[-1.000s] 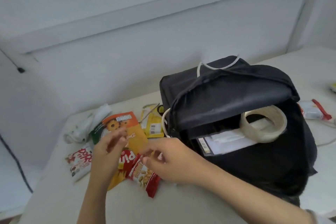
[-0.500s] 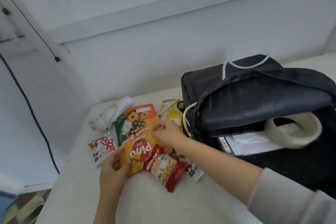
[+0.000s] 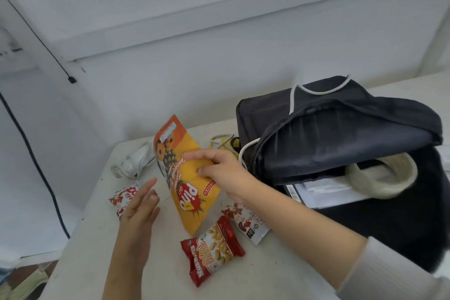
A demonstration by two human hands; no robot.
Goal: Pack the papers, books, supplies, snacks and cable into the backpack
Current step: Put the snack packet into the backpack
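Thumb and fingers of the right hand (image 3: 220, 170) pinch the one orange snack bag (image 3: 187, 192), which is tilted with its top raised. The left hand (image 3: 140, 207) hovers with its fingers straight, holding nothing. Three small packets lie on the table (image 3: 80, 263): a peanut packet (image 3: 211, 252), a red-and-white packet (image 3: 123, 198) and a second red-and-white packet (image 3: 246, 221). Beyond are one yellow packet (image 3: 220, 143) and one white cable (image 3: 135, 162). The open backpack (image 3: 341, 143) holds one tape roll (image 3: 382, 175) on white papers (image 3: 323, 192).

The backpack (image 3: 341, 143) sits on the right of the table (image 3: 97, 263), with a tape roll (image 3: 379, 190) on papers (image 3: 323, 192) inside its mouth. Left of it is the biscuit packet (image 3: 187, 192); the peanut packet (image 3: 211, 248) lies in front of that, and the cable (image 3: 132, 162) behind and left.
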